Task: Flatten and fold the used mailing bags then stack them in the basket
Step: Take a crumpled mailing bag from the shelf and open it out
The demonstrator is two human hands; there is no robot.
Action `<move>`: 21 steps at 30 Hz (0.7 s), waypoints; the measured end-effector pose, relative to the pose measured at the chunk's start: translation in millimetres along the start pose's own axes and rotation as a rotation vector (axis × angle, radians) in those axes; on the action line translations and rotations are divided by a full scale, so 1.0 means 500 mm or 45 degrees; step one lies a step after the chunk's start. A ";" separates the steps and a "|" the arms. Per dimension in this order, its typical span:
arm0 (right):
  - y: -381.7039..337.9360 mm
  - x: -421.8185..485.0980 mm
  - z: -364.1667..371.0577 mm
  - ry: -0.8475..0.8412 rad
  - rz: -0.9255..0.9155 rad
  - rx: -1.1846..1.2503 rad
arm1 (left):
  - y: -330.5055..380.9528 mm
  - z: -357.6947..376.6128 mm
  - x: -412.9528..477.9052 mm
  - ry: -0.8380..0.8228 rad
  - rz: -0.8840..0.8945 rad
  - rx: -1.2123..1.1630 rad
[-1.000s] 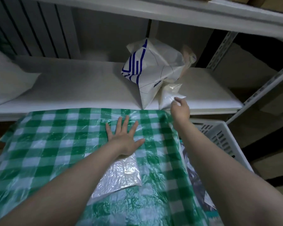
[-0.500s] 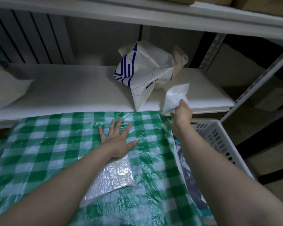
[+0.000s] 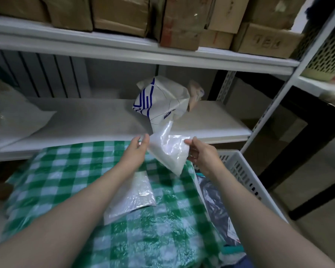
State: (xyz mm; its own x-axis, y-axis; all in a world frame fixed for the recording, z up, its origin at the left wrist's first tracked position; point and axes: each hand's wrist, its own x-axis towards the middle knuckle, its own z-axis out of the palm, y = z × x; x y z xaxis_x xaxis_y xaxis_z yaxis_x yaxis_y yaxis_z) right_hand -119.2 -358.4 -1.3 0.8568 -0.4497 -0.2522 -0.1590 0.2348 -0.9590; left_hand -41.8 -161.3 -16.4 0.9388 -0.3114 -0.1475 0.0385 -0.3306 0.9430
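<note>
Crinkled translucent white mailing bag point(image 3: 168, 149) is up in the air, held above the far edge of the green-and-white checked tablecloth point(image 3: 62, 171), just in front of the white metal shelf point(image 3: 85, 120). The right hand point(image 3: 201, 153) pinches its right edge, thumb on top, fingers curled beneath. The left hand point(image 3: 136, 149) meets the left corner with fingers nearly straight (a pinch or only a touch, I cannot tell). Below the left forearm, a flattened clear plastic bag point(image 3: 132, 196) lies on the cloth. Off to the right sits the white slatted plastic basket point(image 3: 246, 171), a dark grey bag point(image 3: 215, 202) lying inside. On the shelf behind, a crumpled white bag with blue stripes point(image 3: 161, 101) stands upright.
</note>
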 end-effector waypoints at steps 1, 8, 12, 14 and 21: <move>0.006 -0.014 0.011 -0.054 0.007 -0.038 | 0.006 -0.009 -0.012 -0.010 -0.007 -0.073; 0.044 -0.053 0.063 -0.198 -0.018 -0.140 | -0.011 -0.069 -0.074 0.067 0.193 0.123; 0.060 -0.062 0.104 -0.126 0.011 -0.160 | -0.025 -0.072 -0.094 0.072 0.154 0.162; 0.067 -0.068 0.123 -0.111 0.036 -0.172 | -0.036 -0.068 -0.103 0.135 0.178 0.124; 0.094 -0.075 0.146 0.083 0.048 -0.208 | -0.075 -0.075 -0.121 0.545 0.070 0.088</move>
State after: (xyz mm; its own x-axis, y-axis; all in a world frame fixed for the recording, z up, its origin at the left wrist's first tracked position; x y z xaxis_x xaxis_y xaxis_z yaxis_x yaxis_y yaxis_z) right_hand -123.0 -267.4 -27.1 0.8159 -0.4997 -0.2908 -0.2724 0.1114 -0.9557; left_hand -87.0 -96.9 -31.7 0.9966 0.0626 0.0532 -0.0249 -0.3871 0.9217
